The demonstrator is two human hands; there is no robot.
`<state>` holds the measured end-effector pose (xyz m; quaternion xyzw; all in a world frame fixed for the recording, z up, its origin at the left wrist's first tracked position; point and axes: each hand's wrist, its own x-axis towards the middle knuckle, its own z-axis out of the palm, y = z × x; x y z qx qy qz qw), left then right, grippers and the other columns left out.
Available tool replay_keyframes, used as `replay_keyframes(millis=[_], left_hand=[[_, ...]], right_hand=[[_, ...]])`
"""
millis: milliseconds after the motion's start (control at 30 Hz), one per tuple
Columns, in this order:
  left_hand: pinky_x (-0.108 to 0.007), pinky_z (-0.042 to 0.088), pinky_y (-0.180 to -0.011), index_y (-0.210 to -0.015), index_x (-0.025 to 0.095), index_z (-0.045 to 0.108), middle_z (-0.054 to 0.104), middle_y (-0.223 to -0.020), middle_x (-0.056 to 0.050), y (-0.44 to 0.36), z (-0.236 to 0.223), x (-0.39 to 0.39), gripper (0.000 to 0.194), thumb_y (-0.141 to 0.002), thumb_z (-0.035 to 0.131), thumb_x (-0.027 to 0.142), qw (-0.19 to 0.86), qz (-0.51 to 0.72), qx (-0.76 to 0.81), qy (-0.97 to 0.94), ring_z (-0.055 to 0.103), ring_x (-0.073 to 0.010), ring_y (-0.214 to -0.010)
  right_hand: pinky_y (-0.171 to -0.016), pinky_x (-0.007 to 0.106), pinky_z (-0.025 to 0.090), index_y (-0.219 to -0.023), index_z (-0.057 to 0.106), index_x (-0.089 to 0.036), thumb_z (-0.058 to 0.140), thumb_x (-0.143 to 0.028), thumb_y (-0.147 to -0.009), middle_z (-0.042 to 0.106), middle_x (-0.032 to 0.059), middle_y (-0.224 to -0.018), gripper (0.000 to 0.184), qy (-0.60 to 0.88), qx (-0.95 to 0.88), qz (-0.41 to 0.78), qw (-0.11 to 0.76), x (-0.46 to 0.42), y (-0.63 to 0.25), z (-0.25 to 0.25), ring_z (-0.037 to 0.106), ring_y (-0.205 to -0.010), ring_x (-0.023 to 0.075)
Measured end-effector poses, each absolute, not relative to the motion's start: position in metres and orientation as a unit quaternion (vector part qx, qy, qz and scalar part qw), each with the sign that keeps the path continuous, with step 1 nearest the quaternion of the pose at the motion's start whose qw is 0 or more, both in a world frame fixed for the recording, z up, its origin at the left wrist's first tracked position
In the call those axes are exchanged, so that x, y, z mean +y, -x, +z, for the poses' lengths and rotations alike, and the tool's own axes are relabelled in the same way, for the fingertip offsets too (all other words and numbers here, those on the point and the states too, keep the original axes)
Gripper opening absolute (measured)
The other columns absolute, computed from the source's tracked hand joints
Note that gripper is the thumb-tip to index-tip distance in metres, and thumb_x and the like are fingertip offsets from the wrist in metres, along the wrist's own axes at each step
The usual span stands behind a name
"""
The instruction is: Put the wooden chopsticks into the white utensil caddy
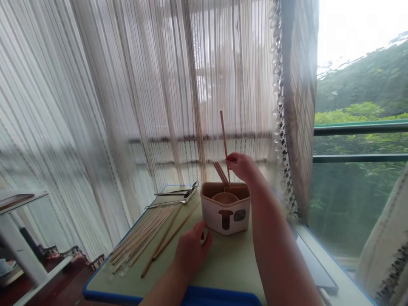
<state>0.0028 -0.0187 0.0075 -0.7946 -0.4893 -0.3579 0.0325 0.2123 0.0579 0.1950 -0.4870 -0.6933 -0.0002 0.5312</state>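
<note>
Pinching a brown chopstick (pixel 223 136) near mid-length between the fingers of the right hand (pixel 241 165). Thin, straight and plain, nearly upright with the top leaning slightly left, lower end at the back section of the holder (pixel 211 216), beside similar sticks (pixel 219 173) tilted further left. Pale-walled and brown-rimmed, that holder, angular in front, with a brown cut-out and dark label. Curving the fingers of the left hand (pixel 192 247), thumb apart, by its lower left; cannot tell if touching. Leftward on the bench (pixel 229 263): loose chopsticks, a pale bundle (pixel 145 238), metal utensils (pixel 178 194).
</note>
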Motion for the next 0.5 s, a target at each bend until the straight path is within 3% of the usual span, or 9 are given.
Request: replay_keyframes(millis=[200,500], left_hand=[[-0.026,0.039,-0.062,-0.097,0.022,0.054,0.058,-0.069,0.000,-0.004,0.010,-0.020,0.020,-0.084,0.042,0.032,0.027,-0.369,-0.497,0.785,0.056,-0.0142,-0.062],[-0.024,0.038,-0.063,-0.098,0.021,0.052,0.056,-0.068,0.002,-0.003,0.011,-0.021,0.018,-0.084,0.043,0.029,0.010,-0.374,-0.512,0.773,0.055,-0.0127,-0.063]], right_hand=[[-0.051,0.023,0.040,-0.070,0.065,-0.016,0.059,-0.019,-0.072,0.063,0.0031,-0.056,0.007,0.526,-0.706,0.047,0.471,0.062,-0.224,0.188,0.054,-0.050,0.0117],[-0.056,0.020,0.039,-0.083,0.070,-0.019,0.062,-0.022,-0.068,0.068,0.0032,-0.074,0.017,0.633,-0.726,0.089,0.252,0.060,-0.236,0.182,0.058,-0.062,0.0118]])
